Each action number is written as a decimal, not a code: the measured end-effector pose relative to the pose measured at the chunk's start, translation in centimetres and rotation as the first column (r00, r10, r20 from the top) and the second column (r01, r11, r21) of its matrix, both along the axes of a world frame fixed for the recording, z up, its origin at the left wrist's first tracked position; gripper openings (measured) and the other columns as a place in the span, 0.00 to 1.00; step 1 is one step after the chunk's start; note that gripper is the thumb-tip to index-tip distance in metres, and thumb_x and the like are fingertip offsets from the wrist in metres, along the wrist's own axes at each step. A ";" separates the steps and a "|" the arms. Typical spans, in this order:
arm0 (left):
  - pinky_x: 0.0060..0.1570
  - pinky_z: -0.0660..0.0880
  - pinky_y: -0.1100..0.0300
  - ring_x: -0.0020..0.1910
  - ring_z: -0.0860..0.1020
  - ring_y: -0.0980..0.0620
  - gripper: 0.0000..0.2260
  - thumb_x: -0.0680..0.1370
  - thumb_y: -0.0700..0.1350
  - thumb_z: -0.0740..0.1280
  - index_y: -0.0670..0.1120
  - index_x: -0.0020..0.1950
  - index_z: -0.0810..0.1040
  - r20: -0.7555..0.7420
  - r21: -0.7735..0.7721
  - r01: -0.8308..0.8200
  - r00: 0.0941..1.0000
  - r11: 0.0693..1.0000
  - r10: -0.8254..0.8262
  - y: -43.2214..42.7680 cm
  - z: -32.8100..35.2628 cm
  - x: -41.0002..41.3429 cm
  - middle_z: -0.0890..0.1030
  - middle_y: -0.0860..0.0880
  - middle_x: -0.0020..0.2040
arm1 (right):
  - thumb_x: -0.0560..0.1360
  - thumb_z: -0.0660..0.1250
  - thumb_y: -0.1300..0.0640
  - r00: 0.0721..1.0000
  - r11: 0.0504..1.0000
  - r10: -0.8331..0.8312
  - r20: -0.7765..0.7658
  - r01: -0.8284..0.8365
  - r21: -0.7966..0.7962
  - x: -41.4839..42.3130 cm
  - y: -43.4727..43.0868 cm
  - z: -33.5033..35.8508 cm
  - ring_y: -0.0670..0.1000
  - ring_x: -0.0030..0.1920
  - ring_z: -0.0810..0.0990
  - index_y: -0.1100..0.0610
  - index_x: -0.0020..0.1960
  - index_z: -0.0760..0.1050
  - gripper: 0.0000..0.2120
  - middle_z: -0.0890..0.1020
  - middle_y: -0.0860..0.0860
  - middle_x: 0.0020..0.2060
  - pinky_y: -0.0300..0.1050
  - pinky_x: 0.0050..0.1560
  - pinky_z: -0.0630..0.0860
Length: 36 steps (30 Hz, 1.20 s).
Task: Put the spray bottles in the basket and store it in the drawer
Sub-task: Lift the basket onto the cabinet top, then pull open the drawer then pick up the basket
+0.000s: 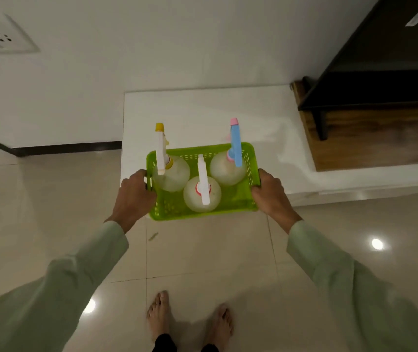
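- Head view: loading appears complete; 3 translucent round plastic spray bottles, with yellow-tipped (171, 171), white (202, 194) and blue (228, 167) trigger heads, stand upright in the green perforated plastic basket (202, 214).
- Left hand (134, 196) and right hand (271, 193) each grip 1 basket end, over the white ledge (215, 110) edge.
- Remaining: drawer storage; no drawer identifiable.
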<state>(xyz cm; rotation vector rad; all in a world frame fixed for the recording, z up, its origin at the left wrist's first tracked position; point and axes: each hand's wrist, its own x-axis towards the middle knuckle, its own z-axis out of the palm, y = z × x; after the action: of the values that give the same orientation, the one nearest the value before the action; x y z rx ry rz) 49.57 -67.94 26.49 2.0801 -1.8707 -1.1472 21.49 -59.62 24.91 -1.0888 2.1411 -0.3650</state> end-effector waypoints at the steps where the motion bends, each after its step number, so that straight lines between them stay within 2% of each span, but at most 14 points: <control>1: 0.42 0.82 0.40 0.39 0.83 0.37 0.20 0.72 0.32 0.63 0.40 0.64 0.73 0.000 0.013 -0.004 1.000 1.000 0.004 -0.9 -0.5 -0.1 0.84 0.38 0.46 | 0.73 0.56 0.66 1.000 1.000 0.002 0.002 -0.002 0.008 -0.2 -0.9 -0.4 0.66 0.48 0.80 0.59 0.52 0.73 0.11 0.79 0.63 0.48 0.55 0.44 0.80; 4: 0.43 0.83 0.40 0.39 0.83 0.36 0.20 0.72 0.32 0.62 0.40 0.64 0.73 -0.022 0.064 -0.021 1.000 0.998 0.022 -2.9 -2.0 -0.5 0.83 0.38 0.47 | 0.71 0.55 0.66 0.999 1.000 0.007 0.035 -0.008 0.025 -0.8 -3.2 -1.6 0.66 0.41 0.83 0.57 0.52 0.74 0.13 0.80 0.62 0.48 0.54 0.35 0.84; 9: 0.43 0.83 0.39 0.41 0.83 0.35 0.20 0.72 0.32 0.63 0.40 0.64 0.72 -0.024 0.093 -0.021 0.999 0.995 0.024 -4.6 -3.5 -1.0 0.83 0.37 0.49 | 0.71 0.55 0.65 0.999 0.998 0.013 0.040 -0.016 0.065 -1.1 -4.8 -3.1 0.64 0.35 0.85 0.57 0.54 0.75 0.15 0.81 0.61 0.49 0.49 0.32 0.82; 14: 0.46 0.82 0.40 0.45 0.83 0.36 0.21 0.73 0.34 0.64 0.42 0.66 0.72 -0.035 0.084 -0.037 0.999 0.996 0.040 -5.1 -3.8 -0.8 0.83 0.38 0.50 | 0.72 0.57 0.64 0.999 0.999 -0.017 0.046 0.016 0.038 -1.0 -5.1 -3.6 0.64 0.39 0.84 0.57 0.53 0.75 0.14 0.81 0.61 0.49 0.51 0.32 0.84; 16: 0.50 0.81 0.40 0.48 0.82 0.37 0.21 0.74 0.36 0.65 0.44 0.68 0.72 -0.069 0.058 -0.058 0.996 0.997 0.062 -4.7 -4.1 -0.5 0.84 0.40 0.52 | 0.74 0.62 0.60 0.992 0.997 -0.079 0.102 0.078 0.013 -1.0 -4.6 -3.8 0.63 0.42 0.84 0.56 0.57 0.75 0.12 0.81 0.60 0.51 0.52 0.35 0.85; 17: 0.52 0.81 0.41 0.51 0.82 0.39 0.22 0.76 0.39 0.67 0.45 0.70 0.71 -0.091 0.032 -0.073 0.993 0.997 0.076 -4.1 -4.1 -0.4 0.84 0.42 0.54 | 0.76 0.66 0.56 0.982 0.992 -0.124 0.142 0.126 0.001 -0.9 -4.2 -3.9 0.62 0.45 0.84 0.55 0.62 0.74 0.15 0.81 0.59 0.53 0.55 0.40 0.85; 20: 0.54 0.80 0.47 0.56 0.80 0.45 0.24 0.78 0.49 0.68 0.47 0.72 0.68 -0.218 -0.093 -0.230 0.954 0.969 0.205 -0.8 -4.0 -0.1 0.79 0.46 0.62 | 0.75 0.71 0.41 0.951 0.959 -0.250 0.180 0.269 -0.091 0.2 -1.4 -3.4 0.58 0.54 0.82 0.51 0.71 0.68 0.30 0.79 0.53 0.61 0.60 0.55 0.81; 23: 0.51 0.78 0.60 0.57 0.80 0.48 0.18 0.80 0.52 0.63 0.47 0.68 0.71 -0.421 -0.216 -0.515 0.816 0.830 0.397 4.6 -4.9 -0.2 0.79 0.48 0.62 | 0.77 0.69 0.43 0.886 0.803 -0.407 0.224 0.464 -0.375 2.9 3.4 -4.7 0.57 0.50 0.82 0.52 0.64 0.73 0.20 0.80 0.50 0.57 0.59 0.51 0.81; 25: 0.53 0.80 0.55 0.56 0.81 0.48 0.14 0.82 0.51 0.61 0.47 0.64 0.74 -0.471 -0.116 -0.652 0.700 0.749 0.537 8.3 -6.6 -1.1 0.80 0.50 0.57 | 0.79 0.68 0.50 0.773 0.676 -0.532 0.347 0.634 -0.376 5.0 5.8 -7.1 0.60 0.48 0.81 0.54 0.54 0.75 0.09 0.81 0.52 0.50 0.61 0.46 0.81; 27: 0.55 0.80 0.48 0.55 0.81 0.45 0.11 0.82 0.47 0.60 0.46 0.61 0.75 -0.467 0.142 -0.717 0.560 0.682 0.685 10.8 -9.5 -2.4 0.81 0.47 0.54 | 0.81 0.65 0.55 0.603 0.611 -0.621 0.502 0.772 -0.172 6.4 7.1 -10.4 0.60 0.46 0.80 0.54 0.49 0.75 0.04 0.81 0.55 0.47 0.53 0.38 0.80; 29: 0.56 0.78 0.49 0.56 0.80 0.42 0.10 0.82 0.44 0.60 0.43 0.61 0.75 -0.415 0.438 -0.702 0.397 0.562 0.819 12.0 -12.9 -3.5 0.80 0.42 0.57 | 0.82 0.63 0.56 0.409 0.571 -0.687 0.601 0.815 0.099 7.1 7.7 -14.2 0.58 0.47 0.79 0.57 0.51 0.76 0.05 0.81 0.58 0.47 0.48 0.37 0.77; 31: 0.57 0.76 0.49 0.55 0.78 0.43 0.09 0.82 0.43 0.60 0.43 0.60 0.74 -0.357 0.636 -0.620 0.291 0.459 0.888 12.6 -16.4 -4.3 0.78 0.41 0.58 | 0.82 0.62 0.54 0.256 0.548 -0.727 0.637 0.775 0.315 7.2 7.9 -18.2 0.58 0.50 0.79 0.60 0.58 0.75 0.10 0.81 0.59 0.50 0.50 0.42 0.77; 33: 0.60 0.74 0.48 0.55 0.76 0.42 0.08 0.82 0.44 0.60 0.43 0.59 0.73 -0.340 0.757 -0.513 0.220 0.405 0.914 12.3 -20.1 -5.1 0.75 0.42 0.58 | 0.83 0.59 0.50 0.184 0.569 -0.723 0.665 0.704 0.424 7.3 7.7 -22.2 0.58 0.51 0.79 0.61 0.63 0.73 0.16 0.81 0.59 0.53 0.52 0.47 0.77; 36: 0.65 0.71 0.47 0.56 0.73 0.41 0.09 0.82 0.46 0.58 0.43 0.58 0.69 -0.344 0.830 -0.419 0.137 0.369 0.929 10.9 -26.4 -6.0 0.72 0.41 0.58 | 0.83 0.55 0.46 0.136 0.600 -0.691 0.710 0.656 0.458 7.9 6.2 -28.3 0.59 0.53 0.78 0.61 0.66 0.71 0.21 0.79 0.60 0.57 0.55 0.55 0.76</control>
<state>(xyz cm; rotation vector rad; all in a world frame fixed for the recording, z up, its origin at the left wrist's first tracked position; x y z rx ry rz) 43.57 -57.02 0.12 1.6599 0.0948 -1.9042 29.36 -53.39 -3.39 0.2933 1.4908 -1.0397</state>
